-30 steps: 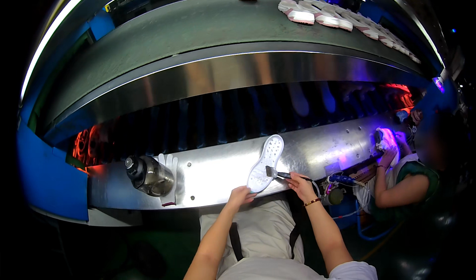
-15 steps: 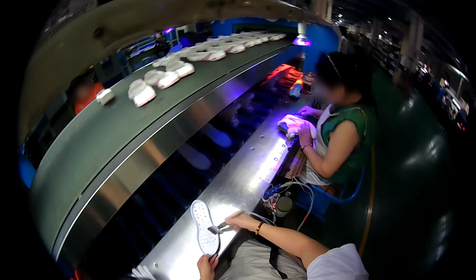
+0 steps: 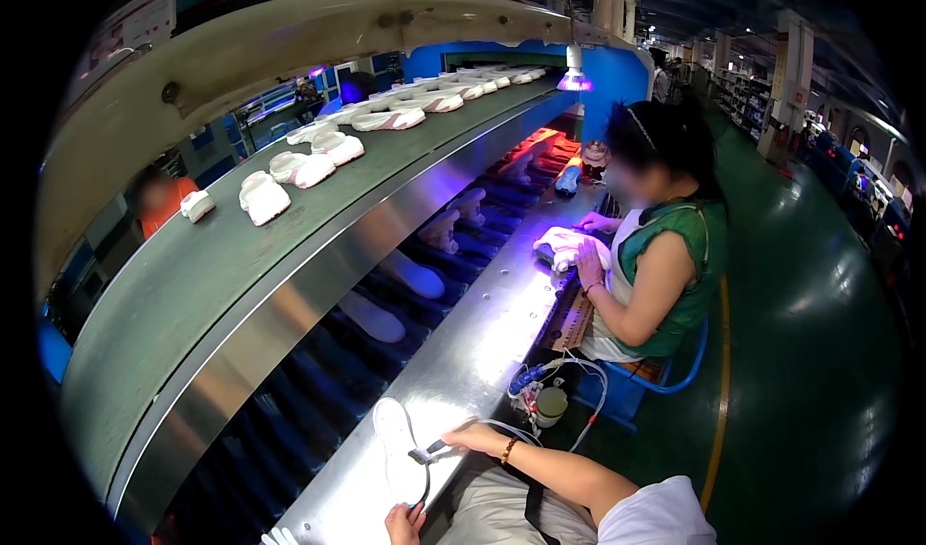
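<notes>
Print on the pale panel (image 3: 145, 26) at upper left is too small for me to read. My left hand (image 3: 403, 524) pinches the near end of a white, elongated shoe sole (image 3: 394, 447) over the shiny steel surface (image 3: 482, 338); my right hand (image 3: 471, 437) pinches a dark-bristled flat brush (image 3: 421, 455) at the sole's right edge. Glare bleaches the sole's face (only its grey outline stands out). Beyond runs a green conveyor belt (image 3: 183, 289) bearing white shoes (image 3: 263, 198); the glossy green floor (image 3: 810, 352) lies right.
</notes>
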### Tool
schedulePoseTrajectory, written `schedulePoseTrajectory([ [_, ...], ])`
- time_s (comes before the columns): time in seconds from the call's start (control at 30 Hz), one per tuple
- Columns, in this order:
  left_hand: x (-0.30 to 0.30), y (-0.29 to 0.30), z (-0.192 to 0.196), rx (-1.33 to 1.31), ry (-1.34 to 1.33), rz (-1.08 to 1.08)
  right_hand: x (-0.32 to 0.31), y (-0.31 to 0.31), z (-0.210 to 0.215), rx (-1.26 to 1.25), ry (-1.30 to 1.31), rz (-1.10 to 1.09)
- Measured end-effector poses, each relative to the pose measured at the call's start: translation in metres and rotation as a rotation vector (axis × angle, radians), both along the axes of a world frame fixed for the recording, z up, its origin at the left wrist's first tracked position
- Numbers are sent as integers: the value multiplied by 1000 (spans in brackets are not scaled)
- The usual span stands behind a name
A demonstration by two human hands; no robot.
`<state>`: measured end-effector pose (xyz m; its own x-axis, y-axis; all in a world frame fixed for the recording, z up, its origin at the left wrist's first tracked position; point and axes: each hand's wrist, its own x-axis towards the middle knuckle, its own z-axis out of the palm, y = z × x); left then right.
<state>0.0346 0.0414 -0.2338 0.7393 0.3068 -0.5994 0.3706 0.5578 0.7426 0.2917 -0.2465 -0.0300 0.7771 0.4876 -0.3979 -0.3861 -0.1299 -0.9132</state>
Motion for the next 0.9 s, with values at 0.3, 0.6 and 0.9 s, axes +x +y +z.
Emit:
schedulePoseTrajectory([
  [0.3,76,-65,109,19,71,42,0,-7,8,-1,-73,-26],
  [0.6,96,-103,187,35,113,128,5,-17,17,37,-147,-92],
  [0.9,100,-108,196,29,112,125,-10,1,1,39,-13,1],
])
